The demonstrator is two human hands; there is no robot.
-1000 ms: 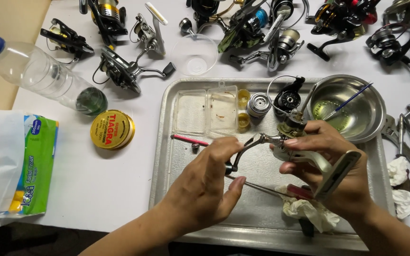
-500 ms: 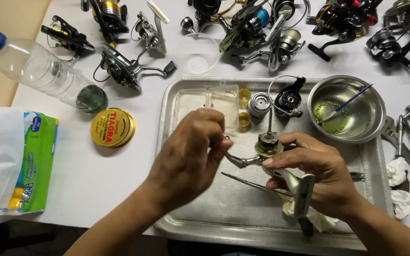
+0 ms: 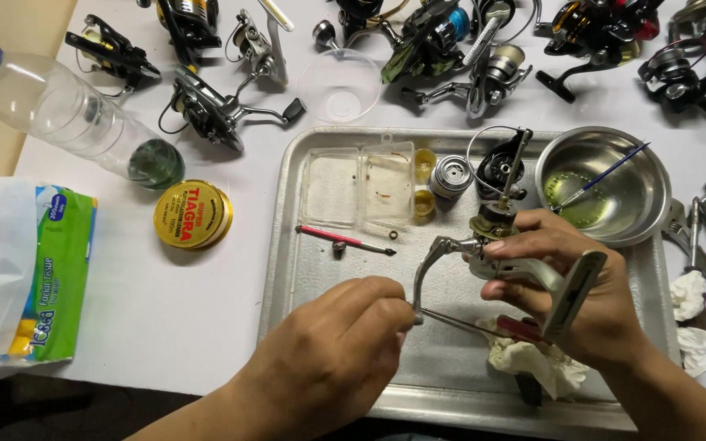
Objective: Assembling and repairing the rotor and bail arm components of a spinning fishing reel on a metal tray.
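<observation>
Tray: metal tray [image 3: 304, 269] on the white table [image 3: 165, 302]; it carries a clear lidded box, small parts, a red-handled tool and the reel being worked on.
Clear box: shallow two-part plastic box [image 3: 359, 184] at the tray's far left; nearly bare, with a few tiny specks in the right half.
Yellow caps: two small round caps [image 3: 424, 181] just beside the box; what they contain cannot be told.
Spool: grey ribbed spool [image 3: 452, 176] standing upright next to the caps.
Steel bowl: round bowl [image 3: 606, 184] on the tray's far right corner, with a shallow pool of yellowish liquid and a thin blue brush [image 3: 606, 174] leaning in it.
Plastic cup: clear cup [image 3: 340, 85] beyond the tray, seen from above.
Bottle: clear bottle [image 3: 67, 114] lying on its side at the left, blue cap, a little dark green liquid at its base.
Tin: round yellow tin [image 3: 193, 214] with its lid on, just right of the bottle's base.
Tissue pack: green pack [image 3: 38, 278] at the left edge, white sheet pulled up.
Reel: stripped spinning reel body [image 3: 504, 245] above the tray's middle, shaft pointing away.
Right hand: right hand [image 3: 574, 294] wrapped around the reel's body and stem, fingers closed on it; a red-handled tool [image 3: 484, 328] passes under the palm.
Left hand: left hand [image 3: 328, 351] with fingertips pinched together at the lower end of the reel's wire bail [image 3: 425, 269].
Rag: crumpled white rag [image 3: 533, 363] under the right hand.
</observation>
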